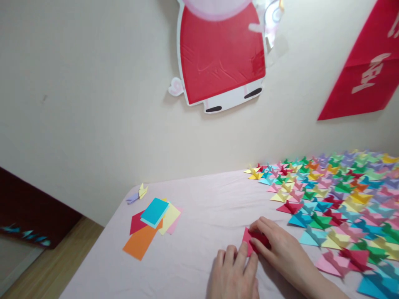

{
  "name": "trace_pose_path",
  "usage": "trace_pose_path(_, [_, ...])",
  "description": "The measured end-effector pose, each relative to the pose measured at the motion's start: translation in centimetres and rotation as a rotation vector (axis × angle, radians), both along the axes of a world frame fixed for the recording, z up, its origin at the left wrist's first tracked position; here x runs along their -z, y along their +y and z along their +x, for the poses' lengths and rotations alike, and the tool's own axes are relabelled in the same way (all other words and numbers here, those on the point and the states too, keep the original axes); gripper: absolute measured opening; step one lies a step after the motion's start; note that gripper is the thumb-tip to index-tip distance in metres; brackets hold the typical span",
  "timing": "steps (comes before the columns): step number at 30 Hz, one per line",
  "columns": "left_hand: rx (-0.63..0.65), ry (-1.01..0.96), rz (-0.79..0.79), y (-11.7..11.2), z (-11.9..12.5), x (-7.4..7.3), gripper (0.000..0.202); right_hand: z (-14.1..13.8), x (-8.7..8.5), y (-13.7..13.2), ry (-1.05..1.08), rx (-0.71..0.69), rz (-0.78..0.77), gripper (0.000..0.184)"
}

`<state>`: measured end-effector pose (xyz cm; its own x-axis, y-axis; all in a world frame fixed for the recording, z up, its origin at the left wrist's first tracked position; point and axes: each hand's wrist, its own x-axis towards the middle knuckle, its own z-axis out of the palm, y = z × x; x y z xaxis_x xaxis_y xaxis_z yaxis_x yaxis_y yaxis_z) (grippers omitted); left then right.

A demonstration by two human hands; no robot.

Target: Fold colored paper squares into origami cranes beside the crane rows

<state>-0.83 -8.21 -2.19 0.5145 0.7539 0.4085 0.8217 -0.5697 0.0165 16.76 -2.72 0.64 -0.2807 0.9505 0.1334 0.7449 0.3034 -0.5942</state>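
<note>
A small piece of red paper [246,240] lies on the cloth-covered surface, partly covered by my fingers. From the near side, my left hand [234,272] presses its fingertips on the paper's lower edge, holding it down. My right hand [279,245] comes in from the right, its thumb and forefinger closed over the paper's right part. Any folds under the fingers are hidden. Just beyond my right hand stand rows of folded paper birds [322,220] in many colours.
Loose sheets lie to the left: a blue one [155,212] on top, an orange one [141,243] below. Two small folded papers, yellow [143,191] and purple [133,199], sit at the far left corner of the pale cloth [205,207]. A wall with a red cutout [222,54] rises behind.
</note>
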Motion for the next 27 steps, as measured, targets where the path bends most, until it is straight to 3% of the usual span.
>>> trace_pose_path(9, [-0.009, -0.03, 0.093, 0.2, 0.2, -0.4, 0.04, 0.2, -1.1, -0.9, 0.006, -0.027, -0.04, 0.025])
trace_pose_path(17, [0.002, -0.021, 0.039, 0.1, 0.0, 0.3, 0.044, 0.7, 0.2, -0.8, 0.127, 0.042, -0.052, 0.041])
trace_pose_path(27, [-0.037, -0.065, -0.071, -0.2, -0.1, 0.3, 0.042, 2.3, 1.8, 0.1, 0.447, 0.077, -0.127, 0.063])
